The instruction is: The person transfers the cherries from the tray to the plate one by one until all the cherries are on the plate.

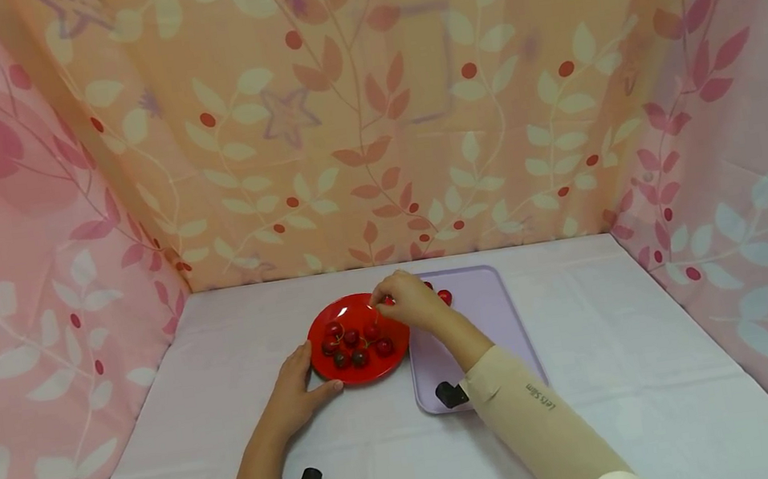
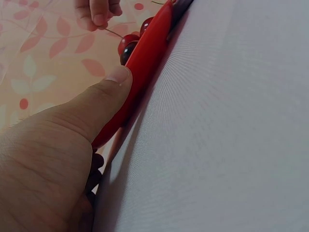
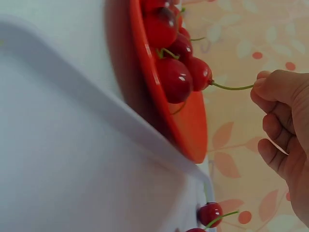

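Note:
My right hand (image 1: pixel 410 301) pinches the thin green stem of a cherry (image 3: pixel 200 73) between thumb and forefinger, over the far right part of a red plate (image 1: pixel 391 364). In the right wrist view that stem stretches from the fingertips to the fruit, which is among the other cherries (image 3: pixel 174 79). Several red and dark cherries lie on the plate. My left hand (image 1: pixel 296 392) holds the plate's left edge, thumb at the near rim and fingers along the left side. The left wrist view shows the thumb (image 2: pixel 104 96) against the rim.
A pale purple tray (image 1: pixel 437 362) lies right of the plate, under my right forearm. Cherries (image 1: pixel 445 296) sit near its far end, partly hidden by the right hand. A white cloth covers the table, and patterned curtains (image 1: pixel 367 112) stand behind and at both sides.

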`<state>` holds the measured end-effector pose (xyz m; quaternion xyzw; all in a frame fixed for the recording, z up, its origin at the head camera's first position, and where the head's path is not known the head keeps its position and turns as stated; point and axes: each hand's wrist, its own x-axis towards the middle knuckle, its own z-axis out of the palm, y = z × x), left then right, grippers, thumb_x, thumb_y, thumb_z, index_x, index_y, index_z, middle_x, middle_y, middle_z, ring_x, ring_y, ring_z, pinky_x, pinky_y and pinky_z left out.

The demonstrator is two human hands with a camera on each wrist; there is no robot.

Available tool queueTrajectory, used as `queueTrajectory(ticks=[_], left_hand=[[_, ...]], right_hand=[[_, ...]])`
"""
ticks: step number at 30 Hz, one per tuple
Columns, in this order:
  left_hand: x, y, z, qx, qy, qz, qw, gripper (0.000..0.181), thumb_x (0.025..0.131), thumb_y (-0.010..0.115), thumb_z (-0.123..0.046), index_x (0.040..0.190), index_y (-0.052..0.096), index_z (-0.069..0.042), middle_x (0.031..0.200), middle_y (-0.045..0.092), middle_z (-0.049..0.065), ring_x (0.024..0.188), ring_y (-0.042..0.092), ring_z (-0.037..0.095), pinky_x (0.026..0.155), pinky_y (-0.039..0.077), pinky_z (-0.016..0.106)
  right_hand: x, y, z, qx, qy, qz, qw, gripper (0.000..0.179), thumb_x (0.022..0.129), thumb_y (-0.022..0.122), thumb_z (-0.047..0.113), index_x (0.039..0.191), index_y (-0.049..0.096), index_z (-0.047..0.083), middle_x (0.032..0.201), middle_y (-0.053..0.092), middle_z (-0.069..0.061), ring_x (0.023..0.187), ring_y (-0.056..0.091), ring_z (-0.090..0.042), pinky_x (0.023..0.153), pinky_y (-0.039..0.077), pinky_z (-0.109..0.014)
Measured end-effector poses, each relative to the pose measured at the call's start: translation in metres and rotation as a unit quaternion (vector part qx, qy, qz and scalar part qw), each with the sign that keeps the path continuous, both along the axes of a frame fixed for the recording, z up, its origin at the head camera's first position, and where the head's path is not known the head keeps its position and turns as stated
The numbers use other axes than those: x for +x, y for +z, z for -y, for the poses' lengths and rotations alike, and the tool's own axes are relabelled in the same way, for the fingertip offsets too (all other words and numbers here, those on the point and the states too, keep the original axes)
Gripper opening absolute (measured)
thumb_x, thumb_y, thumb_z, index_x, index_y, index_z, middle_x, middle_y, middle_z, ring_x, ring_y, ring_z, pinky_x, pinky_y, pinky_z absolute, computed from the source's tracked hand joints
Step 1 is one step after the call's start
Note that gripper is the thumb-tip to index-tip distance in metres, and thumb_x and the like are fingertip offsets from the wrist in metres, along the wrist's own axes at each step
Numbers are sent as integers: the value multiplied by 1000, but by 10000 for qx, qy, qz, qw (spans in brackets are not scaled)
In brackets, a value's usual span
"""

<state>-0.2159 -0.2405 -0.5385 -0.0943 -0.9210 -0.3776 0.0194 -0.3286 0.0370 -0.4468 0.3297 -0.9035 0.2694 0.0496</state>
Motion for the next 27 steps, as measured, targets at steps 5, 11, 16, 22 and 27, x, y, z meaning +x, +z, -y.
queueTrajectory(ticks=[5,11,16,22,27], left_hand=[[0,-1,0,-31,-4,-10,10000,107,85,77,-58,163,23,-7,167,29,16,155,22,40,122,24,62],[1,1,-1,-10,-6,-44,10000,106,86,78,-54,163,24,-7,167,30,16,154,22,40,122,23,62],[2,1,-1,7,-7,-16,10000,106,85,78,-54,163,23,-8,167,29,15,155,22,40,123,23,62],[1,0,-1,-24,6,-22,10000,106,85,78,-54,163,23,-8,167,29,15,155,22,39,123,23,61],[1,0,0,-34,18,-44,10000,105,85,79,-52,164,23,-9,167,29,14,155,22,39,122,24,61]], right_hand=[[0,-8,2,-4,-117,286,9995,11,93,72,12,100,80,14,96,76,6,96,57,-16,86,53,-30],[-2,-18,2,-4,-270,409,9988,11,93,72,14,101,80,17,94,75,8,97,59,-17,88,54,-32],[-2,-24,1,89,-457,434,9980,10,94,73,17,101,80,20,93,74,10,98,58,-16,90,53,-32],[-1,-26,-1,158,-647,502,9965,9,94,74,19,101,80,23,93,74,10,97,55,-15,87,53,-30],[-1,-28,-3,257,-670,420,9965,9,94,75,20,101,80,23,93,74,10,96,54,-14,86,53,-29]])
